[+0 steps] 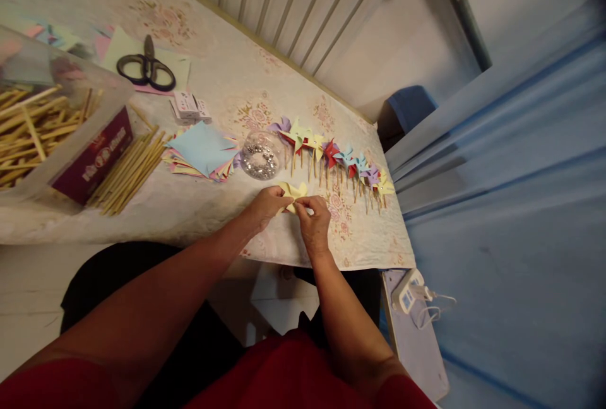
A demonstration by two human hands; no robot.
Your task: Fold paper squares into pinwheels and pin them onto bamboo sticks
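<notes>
Between my two hands is a pale yellow paper pinwheel (294, 190) with curled blades. My left hand (267, 206) grips its left side with closed fingers. The fingertips of my right hand (314, 216) are pinched together at its centre; whether a pin is between them is too small to tell. Just behind the paper stands a round clear dish (260, 155) of small shiny metal pieces. Left of the dish lies a stack of coloured paper squares (201, 149), light blue on top. Finished-looking pinwheels (331, 153) on sticks lie in a row to the right.
On the left, a clear plastic box (71, 131) holds many thin sticks, with loose sticks (135, 172) beside it. Black scissors (147, 69) lie on paper, near small white boxes (188, 106). A power strip (408, 291) rests right of the table, by a blue curtain (502, 194).
</notes>
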